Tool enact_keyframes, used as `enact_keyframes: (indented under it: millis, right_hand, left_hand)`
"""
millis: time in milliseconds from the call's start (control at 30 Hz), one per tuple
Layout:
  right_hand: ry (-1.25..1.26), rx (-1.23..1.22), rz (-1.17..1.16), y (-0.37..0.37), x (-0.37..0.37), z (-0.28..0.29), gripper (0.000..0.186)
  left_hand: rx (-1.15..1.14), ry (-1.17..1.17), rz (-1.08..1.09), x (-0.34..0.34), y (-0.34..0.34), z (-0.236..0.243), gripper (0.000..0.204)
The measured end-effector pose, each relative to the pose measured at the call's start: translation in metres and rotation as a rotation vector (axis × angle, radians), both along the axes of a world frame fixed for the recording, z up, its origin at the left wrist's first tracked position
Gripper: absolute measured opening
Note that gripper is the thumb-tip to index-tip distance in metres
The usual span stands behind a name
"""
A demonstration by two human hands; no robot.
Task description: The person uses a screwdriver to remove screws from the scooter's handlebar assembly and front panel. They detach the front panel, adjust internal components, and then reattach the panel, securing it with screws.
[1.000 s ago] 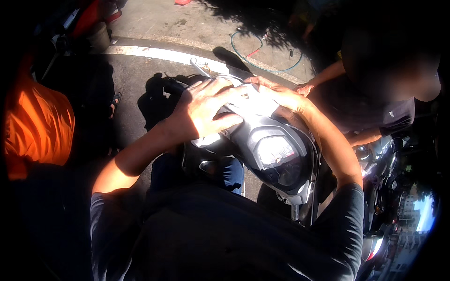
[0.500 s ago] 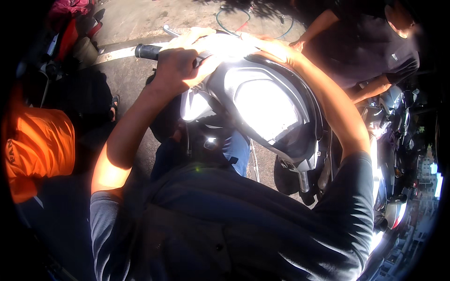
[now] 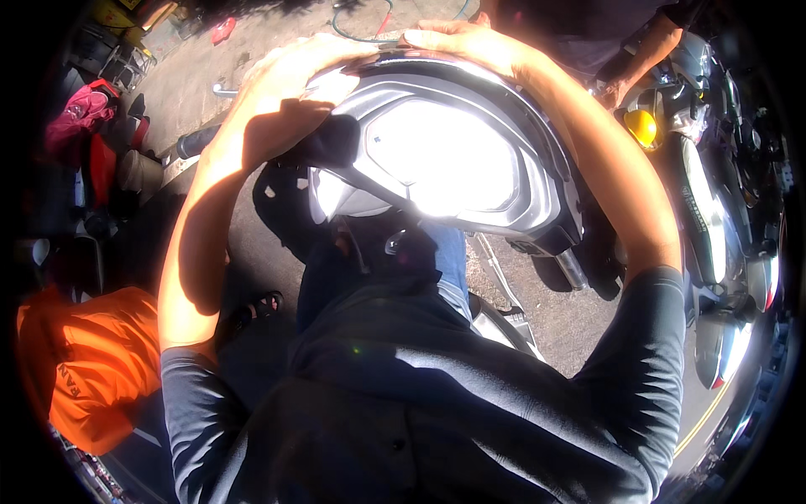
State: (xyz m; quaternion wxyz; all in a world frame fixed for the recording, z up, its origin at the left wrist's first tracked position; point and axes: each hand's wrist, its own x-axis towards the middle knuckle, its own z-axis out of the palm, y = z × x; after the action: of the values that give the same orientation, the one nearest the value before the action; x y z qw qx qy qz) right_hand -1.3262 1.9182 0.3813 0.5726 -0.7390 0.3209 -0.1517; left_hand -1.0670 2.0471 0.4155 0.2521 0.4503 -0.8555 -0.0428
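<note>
A scooter's handlebar cover point(image 3: 336, 172), dark grey around a dashboard panel point(image 3: 449, 160) bleached white by sunlight, is in front of my chest. My left hand point(image 3: 290, 97) clasps its left side, fingers bent over the upper edge. Across the far rim lies my right hand point(image 3: 474, 46), its fingers pointing left and the palm pressed to the rim. A black handlebar grip point(image 3: 197, 141) and a silver lever point(image 3: 223, 90) stick out beyond my left wrist. At the cover's lower right a metal bar end point(image 3: 573, 270) pokes out. The fingertips under the far edge are hidden.
Another person's arm point(image 3: 642, 59) reaches in at the upper right. Several parked scooters point(image 3: 705, 202) line the right, one with a yellow helmet point(image 3: 641, 128). Orange clothing point(image 3: 101, 361) shows at the left. A thin hose point(image 3: 336, 21) lies on the pavement ahead.
The view has shifted, and the cover now sits more level, its right end higher. My left hand has moved left and down along it; my right hand has stayed on the far rim.
</note>
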Motion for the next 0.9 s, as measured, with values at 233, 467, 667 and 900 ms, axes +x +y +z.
enact_keyframes:
  millis: [233,467,667,900]
  right_hand:
    - [-0.062,-0.002,0.115,-0.029,0.017,-0.025,0.050]
    - [0.113,-0.441,-0.244,-0.001,-0.012,-0.007,0.045]
    - [0.258,-0.393,-0.734,0.105,-0.067,0.033,0.040]
    - [0.428,-0.663,-2.027,0.324,-0.118,-0.113,0.033]
  left_hand:
    - [0.096,-0.004,-0.214,0.015,0.001,0.020,0.050]
    - [0.687,-0.010,-0.133,0.006,-0.054,0.064,0.036]
    - [0.609,-0.110,-0.387,-0.004,-0.092,0.025,0.055]
    - [0.755,0.028,-0.570,-0.013,-0.125,-0.013,0.052]
